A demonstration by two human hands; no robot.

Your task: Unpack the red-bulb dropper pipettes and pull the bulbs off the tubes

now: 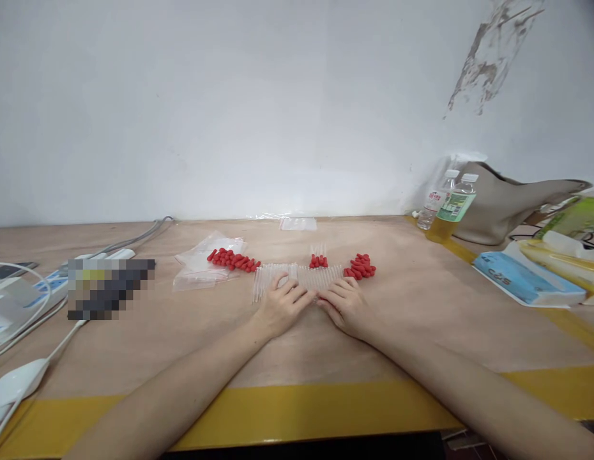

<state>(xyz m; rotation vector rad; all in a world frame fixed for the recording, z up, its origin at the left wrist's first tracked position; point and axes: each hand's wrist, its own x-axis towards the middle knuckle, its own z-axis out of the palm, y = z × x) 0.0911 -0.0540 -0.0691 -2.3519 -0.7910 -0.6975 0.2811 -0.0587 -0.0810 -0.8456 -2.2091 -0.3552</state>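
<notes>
**Tubes lined up, most red caps still loose**

Reading the bench from the left, I see white cables (23,306) and a charger sprawled along that edge, well apart from the work. Next comes a clear plastic bag (201,268) with a line of loose red caps (234,260) lying on and just beside it.

In the middle, a row of clear tubes (301,278) lies flat on the wooden table (421,319). My left hand (281,305) rests on the near edge of the row, fingers bent and pressing down, holding nothing that I can make out. My right hand (343,305) mirrors it, fingertips on the tubes; the two hands nearly touch.

Just behind the row stands a small cluster of capped tubes (319,259), and to the right a second heap of red caps (360,266). By my judgement only that small cluster is finished; the long row is uncapped.

Farther right, two bottles (448,201), a bag and a blue tissue pack (527,278) crowd the corner. Bare wood lies between my hands and the yellow front edge (297,415).
</notes>
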